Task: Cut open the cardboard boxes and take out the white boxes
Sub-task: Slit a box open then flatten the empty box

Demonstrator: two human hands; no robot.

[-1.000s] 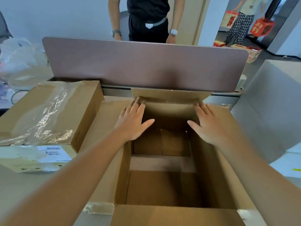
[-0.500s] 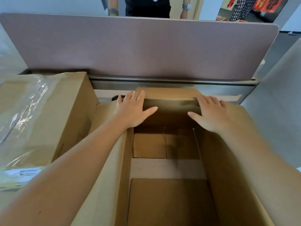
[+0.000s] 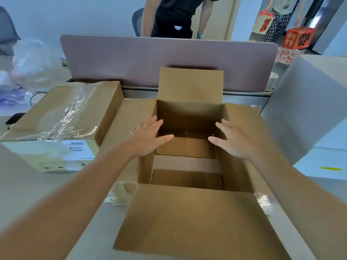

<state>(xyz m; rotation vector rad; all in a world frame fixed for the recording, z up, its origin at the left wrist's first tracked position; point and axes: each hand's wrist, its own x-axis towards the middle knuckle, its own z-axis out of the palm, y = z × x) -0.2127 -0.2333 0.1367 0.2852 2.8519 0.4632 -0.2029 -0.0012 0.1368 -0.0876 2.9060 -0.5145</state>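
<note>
My left hand [image 3: 148, 137] and right hand [image 3: 234, 141] hover flat-fingered, gripping nothing, over the open cardboard box [image 3: 187, 212]; I should reach deep, evenly.

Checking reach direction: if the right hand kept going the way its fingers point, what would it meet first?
Probably the far inner wall of the open cardboard box; the right hand points forward and slightly inward, though depth is unclear.
</note>
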